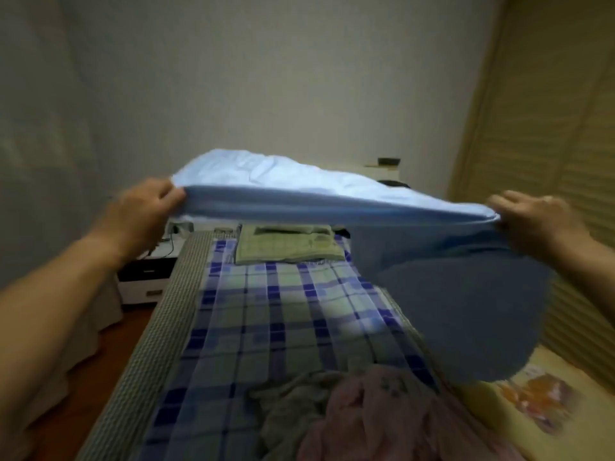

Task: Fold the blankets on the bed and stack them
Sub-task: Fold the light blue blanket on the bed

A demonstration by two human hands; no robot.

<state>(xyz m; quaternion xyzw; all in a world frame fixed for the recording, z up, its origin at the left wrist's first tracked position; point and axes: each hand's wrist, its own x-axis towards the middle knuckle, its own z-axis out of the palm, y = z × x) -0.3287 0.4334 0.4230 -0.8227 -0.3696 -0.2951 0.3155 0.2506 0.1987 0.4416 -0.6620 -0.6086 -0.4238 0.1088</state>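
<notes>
The left hand (pixel 146 207) grips one corner of a light blue blanket (pixel 299 191) at centre left of the frame, fingers curled over its hem; the right hand (pixel 532 221) pinches the opposite corner at centre right. Between the two hands the blanket's near edge is stretched taut in a nearly straight line, held up in the air above the bed (pixel 266 311), while its far part billows upward and a darker fold hangs down on the right toward the mattress. Below it lies open room: the checked blue-and-green sheet (pixel 253 327) is bare through the middle of the bed. At the far end, under the raised edge, one green folded blanket (pixel 286 247) lies flat. In the lower centre of the frame two crumpled blankets lie touching each other, one grey-green (pixel 293 400) and one pink (pixel 382 420). That makes four blankets in all. The bed's left edge is a woven grey border (pixel 159 327), with floor beside it; a white cabinet (pixel 146 277) stands at centre left. On the right the bed runs close along a slatted wardrobe door (pixel 549 128).
</notes>
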